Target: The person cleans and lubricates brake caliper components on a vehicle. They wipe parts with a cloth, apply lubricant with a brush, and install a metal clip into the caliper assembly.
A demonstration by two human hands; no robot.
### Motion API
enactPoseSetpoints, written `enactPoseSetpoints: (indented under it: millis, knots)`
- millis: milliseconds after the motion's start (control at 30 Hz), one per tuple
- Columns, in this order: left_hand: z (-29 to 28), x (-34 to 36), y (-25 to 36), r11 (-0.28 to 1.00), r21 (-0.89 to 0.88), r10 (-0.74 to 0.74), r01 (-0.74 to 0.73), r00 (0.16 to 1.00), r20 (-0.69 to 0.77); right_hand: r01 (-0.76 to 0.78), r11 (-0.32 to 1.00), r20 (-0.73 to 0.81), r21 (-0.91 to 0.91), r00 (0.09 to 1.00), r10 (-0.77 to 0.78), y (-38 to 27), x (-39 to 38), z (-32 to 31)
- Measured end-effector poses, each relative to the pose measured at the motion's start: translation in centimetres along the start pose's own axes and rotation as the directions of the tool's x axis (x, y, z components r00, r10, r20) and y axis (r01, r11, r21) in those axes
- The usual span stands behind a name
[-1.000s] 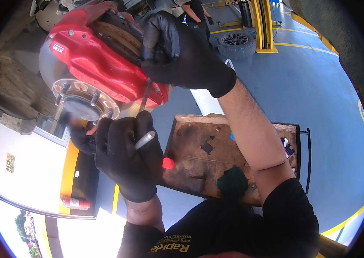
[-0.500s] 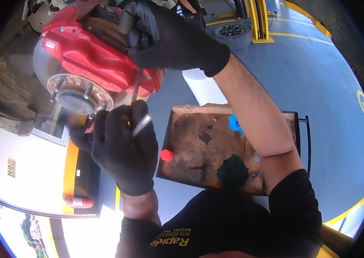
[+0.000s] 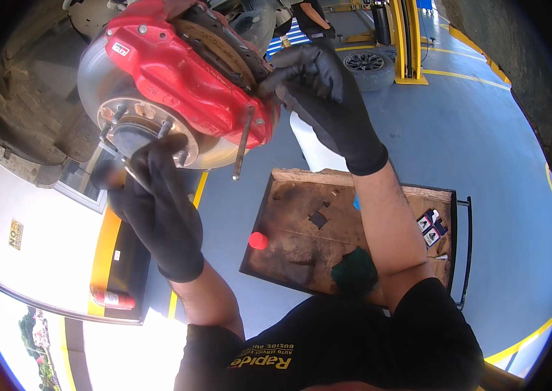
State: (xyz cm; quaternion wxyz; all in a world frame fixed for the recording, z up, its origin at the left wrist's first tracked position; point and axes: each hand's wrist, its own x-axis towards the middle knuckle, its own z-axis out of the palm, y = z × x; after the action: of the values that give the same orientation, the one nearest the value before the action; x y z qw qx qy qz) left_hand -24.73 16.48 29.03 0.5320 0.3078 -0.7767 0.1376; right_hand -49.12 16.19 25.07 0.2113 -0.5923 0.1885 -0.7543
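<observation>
A red brake caliper (image 3: 184,85) sits over the brake disc (image 3: 97,81) at the upper left, beside a hub (image 3: 136,133) with several studs. From the caliper's lower right end a thin metal pin (image 3: 243,146) sticks out and slants down. My left hand (image 3: 162,218), in a black glove, is closed on a slim silver rod (image 3: 136,174) just below the hub; part of the rod is hidden by the fingers. My gloved right hand (image 3: 331,104) is at the caliper's right end, fingers loosely bent and apart, tips close to its edge. Nothing shows in them.
Below is a tray cart (image 3: 276,174) with a red cap (image 3: 258,240), a dark green cloth (image 3: 354,270) and small boxes (image 3: 431,228). A wheel (image 3: 368,67) lies by a yellow lift post (image 3: 408,45). A fire extinguisher (image 3: 113,298) is at lower left; a person (image 3: 311,19) is behind.
My left hand has moved left and down from the pin with the silver rod. The right hand has shifted right and loosened from its curled grip. The pin now stands free of both hands.
</observation>
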Motion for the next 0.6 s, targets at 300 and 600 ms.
enactPoseSetpoints:
  millis: [300,600]
  knots:
    - [6.3,-1.7,0.0,0.937,-0.348,-0.08,0.039,0.991,-0.104,0.274,0.919,-0.154,-0.283,0.933,-0.325,1.0,-4.2,2.6]
    - [8.4,-1.1,0.8,0.877,-0.453,-0.21,0.161,0.976,-0.058,0.256,0.804,-0.109,-0.536,0.924,-0.367,2.4,-3.3,3.3]
